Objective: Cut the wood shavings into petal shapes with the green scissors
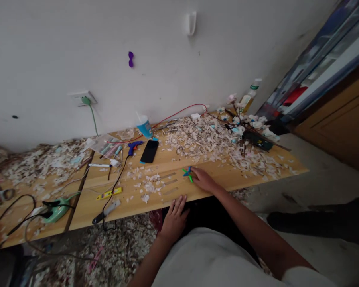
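Centre | blue-green piece: likely light, stiff; grasp mid-body | right hand: fingers touching it, clench cannot tell | left hand: fingers released

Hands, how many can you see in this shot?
2. The left hand rests at the near edge of the table, fingers spread; the right hand is over the tabletop, holding a blue-and-green piece. Neither is hidden.
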Demonstrator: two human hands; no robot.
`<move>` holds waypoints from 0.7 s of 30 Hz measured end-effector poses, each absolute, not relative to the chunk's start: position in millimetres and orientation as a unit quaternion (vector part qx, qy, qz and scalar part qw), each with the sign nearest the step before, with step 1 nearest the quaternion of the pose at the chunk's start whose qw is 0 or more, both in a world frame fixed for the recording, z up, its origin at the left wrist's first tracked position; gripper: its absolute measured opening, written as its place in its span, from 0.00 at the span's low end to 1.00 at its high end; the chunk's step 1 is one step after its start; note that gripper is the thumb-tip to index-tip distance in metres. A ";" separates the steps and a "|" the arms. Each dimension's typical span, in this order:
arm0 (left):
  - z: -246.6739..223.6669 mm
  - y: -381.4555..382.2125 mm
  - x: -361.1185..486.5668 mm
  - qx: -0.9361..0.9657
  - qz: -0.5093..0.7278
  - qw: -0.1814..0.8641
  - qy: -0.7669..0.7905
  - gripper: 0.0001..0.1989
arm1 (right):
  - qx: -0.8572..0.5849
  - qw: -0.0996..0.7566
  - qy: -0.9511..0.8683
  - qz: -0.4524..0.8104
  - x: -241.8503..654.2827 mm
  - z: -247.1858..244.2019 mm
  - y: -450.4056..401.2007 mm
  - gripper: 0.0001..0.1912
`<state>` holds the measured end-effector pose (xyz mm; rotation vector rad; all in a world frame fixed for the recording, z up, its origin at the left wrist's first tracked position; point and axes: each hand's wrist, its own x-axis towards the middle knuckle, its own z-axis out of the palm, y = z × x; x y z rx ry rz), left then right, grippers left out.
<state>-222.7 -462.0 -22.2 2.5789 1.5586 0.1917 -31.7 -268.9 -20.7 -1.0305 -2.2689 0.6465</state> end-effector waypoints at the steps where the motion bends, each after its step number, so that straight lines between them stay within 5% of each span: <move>1: -21.1 -462.3 -221.8 0.850 0.065 0.068 0.517 0.20 | -0.415 0.289 -0.832 0.229 -24.7 -23.5 -264.1 0.21; 9: -0.2 -452.4 -222.2 0.806 0.140 0.172 0.549 0.14 | -0.677 0.287 -0.666 0.126 52.7 -15.2 -264.0 0.21; 15: 23.7 -405.9 -219.8 0.727 0.264 0.248 0.583 0.17 | -0.549 0.287 -0.757 0.209 25.0 -9.7 -293.3 0.14; 21: 14.8 -370.0 -172.5 0.789 0.203 0.234 0.530 0.23 | -0.334 0.259 -0.871 0.251 -17.6 -5.0 -254.0 0.15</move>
